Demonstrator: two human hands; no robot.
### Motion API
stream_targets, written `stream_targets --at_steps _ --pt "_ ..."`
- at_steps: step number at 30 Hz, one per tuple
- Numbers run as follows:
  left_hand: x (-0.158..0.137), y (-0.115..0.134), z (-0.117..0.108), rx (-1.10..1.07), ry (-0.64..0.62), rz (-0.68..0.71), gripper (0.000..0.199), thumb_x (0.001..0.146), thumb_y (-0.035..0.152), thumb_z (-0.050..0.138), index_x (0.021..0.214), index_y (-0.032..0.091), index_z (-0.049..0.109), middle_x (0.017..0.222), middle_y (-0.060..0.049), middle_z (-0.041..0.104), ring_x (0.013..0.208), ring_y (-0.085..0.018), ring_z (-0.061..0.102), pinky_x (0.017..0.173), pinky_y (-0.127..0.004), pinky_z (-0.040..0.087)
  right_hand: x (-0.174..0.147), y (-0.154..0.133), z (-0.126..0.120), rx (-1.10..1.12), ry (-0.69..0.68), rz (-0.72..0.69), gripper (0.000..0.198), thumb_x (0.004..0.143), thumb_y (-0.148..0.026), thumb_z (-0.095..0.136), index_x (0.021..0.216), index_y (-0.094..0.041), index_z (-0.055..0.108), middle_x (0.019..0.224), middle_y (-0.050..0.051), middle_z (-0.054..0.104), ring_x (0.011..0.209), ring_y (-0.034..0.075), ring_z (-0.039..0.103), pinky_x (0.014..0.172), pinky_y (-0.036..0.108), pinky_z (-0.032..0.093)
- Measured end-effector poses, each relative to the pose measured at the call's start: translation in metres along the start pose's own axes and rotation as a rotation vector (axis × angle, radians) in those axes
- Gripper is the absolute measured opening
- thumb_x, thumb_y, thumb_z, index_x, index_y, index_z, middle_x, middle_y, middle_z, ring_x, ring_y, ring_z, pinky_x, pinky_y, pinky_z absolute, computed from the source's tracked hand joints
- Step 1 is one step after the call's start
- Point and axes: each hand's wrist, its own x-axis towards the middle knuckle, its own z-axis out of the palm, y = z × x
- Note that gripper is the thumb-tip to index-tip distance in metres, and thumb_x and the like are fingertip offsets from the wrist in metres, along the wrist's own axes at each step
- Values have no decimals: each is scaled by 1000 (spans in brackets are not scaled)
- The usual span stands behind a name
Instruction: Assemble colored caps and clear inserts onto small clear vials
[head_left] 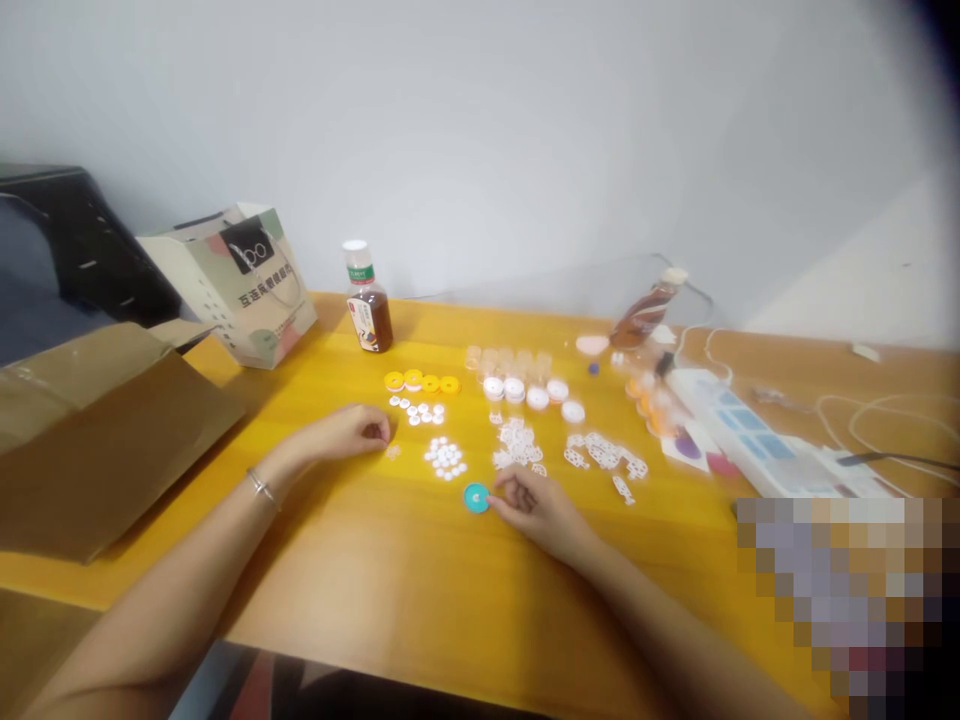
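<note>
1 round teal disc (475, 498), pale at its centre, faces upward, edge touching the right fingers (502, 508).

We count one teal disc (475, 498), four yellow rings (431, 384) in a row, and about eight small marked white pieces (439, 419). White discs (573, 412) stand at five spots, some seemingly stacked, so we cannot total them. Roughly twenty white beads (445, 457) lie together. We see two heaps of white lattice pieces (516, 442), too tangled to number, plus two bottles (370, 318) and one paper bag (251, 285).
</note>
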Motion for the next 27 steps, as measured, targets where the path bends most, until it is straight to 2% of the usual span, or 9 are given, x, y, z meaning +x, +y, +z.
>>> stream_targets --at_steps 4,10,17,22,25,27 --pt "0 -4 2 -49 -3 -23 17 70 27 51 75 15 62 74 -1 64 66 -13 56 63 -22 42 0 -1 2 -12 1 -22 15 77 -32 54 84 -19 52 54 -7 37 46 7 33 44 20 28" --pt "-1 -7 3 -60 3 -23 19 71 26 49 77 15 62 75 -2 64 66 -13 56 63 -22 42 0 -1 -1 0 -23 -5 13 80 -31 50 81 -19 54 53 -7 35 46 8 33 44 20 28" --pt "-1 -5 3 -46 50 -20 18 70 27 51 78 15 62 76 -2 64 67 -14 56 62 -22 42 0 -1 -1 -10 -26 1 12 81 -28 49 78 -19 56 55 -5 42 48 8 35 44 20 29" --pt "-1 -3 1 -9 4 16 15 70 24 51 73 16 62 71 -1 63 62 -12 55 60 -21 41 1 -2 -2 4 -25 11 15 81 -31 48 76 -19 56 54 -4 42 48 9 36 43 20 29" --pt "-2 4 0 -94 -9 -3 14 70 24 53 73 14 62 70 -1 63 62 -12 55 60 -21 42 1 -3 -1 40 -11 25 17 80 -33 49 76 -19 57 55 -4 46 47 9 37 43 20 30" --pt "-3 16 3 -215 27 16 14 70 25 54 74 14 61 73 -2 64 66 -12 56 63 -21 42 1 -5 2 85 16 50 17 80 -33 49 76 -19 57 57 -3 50 48 9 40 44 21 32"
